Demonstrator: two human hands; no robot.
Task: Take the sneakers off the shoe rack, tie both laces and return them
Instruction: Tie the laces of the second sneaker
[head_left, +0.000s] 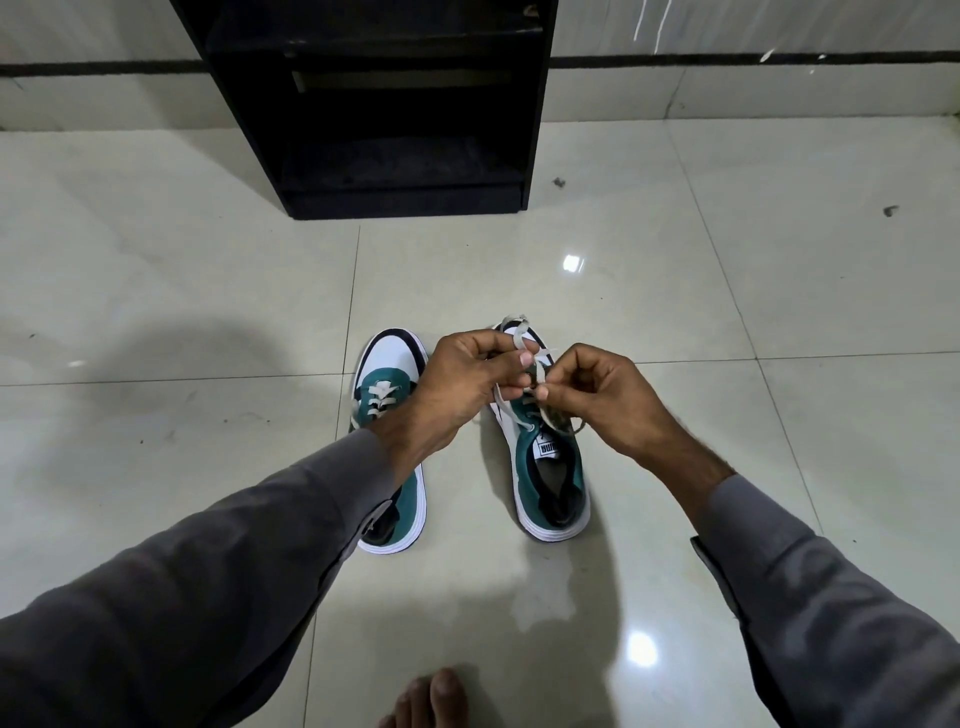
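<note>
Bare toes seen at 6 o'clock, white lace pinched by left hand and right hand fingers over right sneaker, left sneaker beside, shoe rack at 12 o'clock.

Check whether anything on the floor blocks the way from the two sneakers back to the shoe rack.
Nothing visible does. The left sneaker and right sneaker sit on bare tile floor, toes toward the black shoe rack. Only small dark specks lie off to the right. Its lower shelf looks open.
</note>
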